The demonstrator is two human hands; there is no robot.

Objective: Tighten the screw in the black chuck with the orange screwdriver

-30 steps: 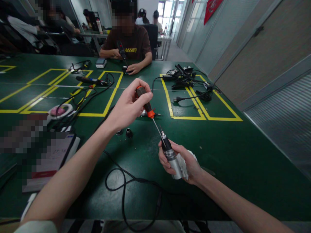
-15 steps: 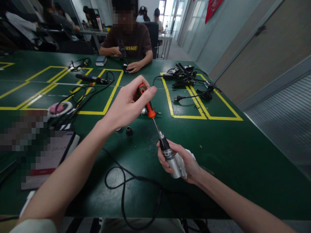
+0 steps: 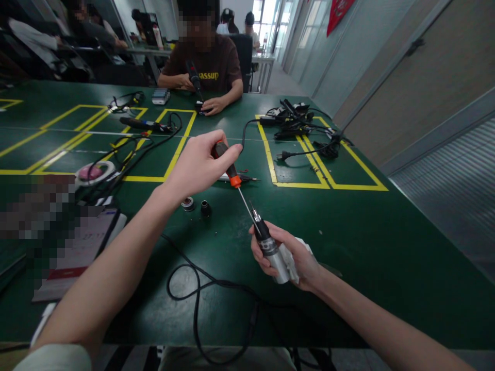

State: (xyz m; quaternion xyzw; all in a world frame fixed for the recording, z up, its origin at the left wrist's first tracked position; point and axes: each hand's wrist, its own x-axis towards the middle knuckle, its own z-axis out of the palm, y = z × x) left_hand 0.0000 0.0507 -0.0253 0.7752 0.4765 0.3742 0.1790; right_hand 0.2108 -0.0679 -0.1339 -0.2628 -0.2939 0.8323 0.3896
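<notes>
My left hand grips a screwdriver with a black and orange handle. Its thin shaft slants down to the right, and the tip meets the black front end of a silver cylindrical tool. My right hand is wrapped around that tool together with a white cloth, holding it just above the green table. A black cable loops over the table below my hands.
Two small round parts lie on the table near my left wrist. A pink-centred tape reel sits at the left, a heap of black cables and plugs at the back right. A person sits opposite, holding a tool.
My left hand has turned the screwdriver handle and dropped slightly lower. The right hand keeps the silver tool nearly still.
</notes>
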